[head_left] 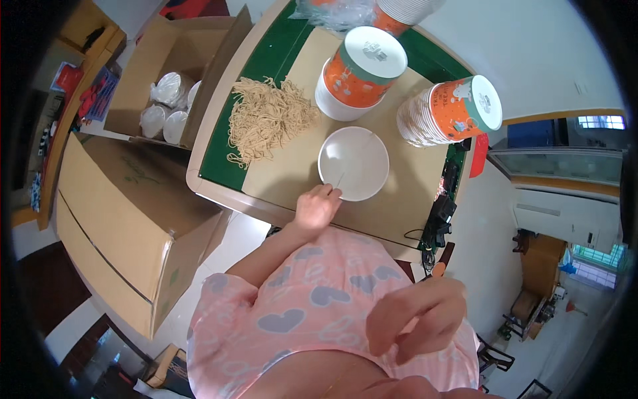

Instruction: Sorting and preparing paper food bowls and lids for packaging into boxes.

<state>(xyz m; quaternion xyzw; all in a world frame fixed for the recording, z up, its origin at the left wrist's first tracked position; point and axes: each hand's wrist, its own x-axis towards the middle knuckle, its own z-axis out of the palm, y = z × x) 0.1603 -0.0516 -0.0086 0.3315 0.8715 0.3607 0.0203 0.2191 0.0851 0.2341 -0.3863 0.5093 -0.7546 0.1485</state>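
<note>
A white paper bucket [353, 159] stands on the table with its open mouth toward me. My left hand [318, 207] is closed at its near-left rim, fingertips pinching the edge. A thin dark line shows inside the bucket by those fingertips; I cannot tell what it is. My right hand [419, 318] is raised close to my body at the lower right, fingers curled together and slightly blurred. Whatever it may hold is hidden. Beyond the bucket, to the left, lies a tangled heap of tan cord pieces [269, 120].
Stacked orange-and-white paper buckets stand upright behind [362, 76] and lean at the right [448, 110]. Black adapters and cables [438, 216] line the table's right edge. Left of the table, an open carton [149, 66] holds wrapped white stacks, near a large cardboard box [119, 226].
</note>
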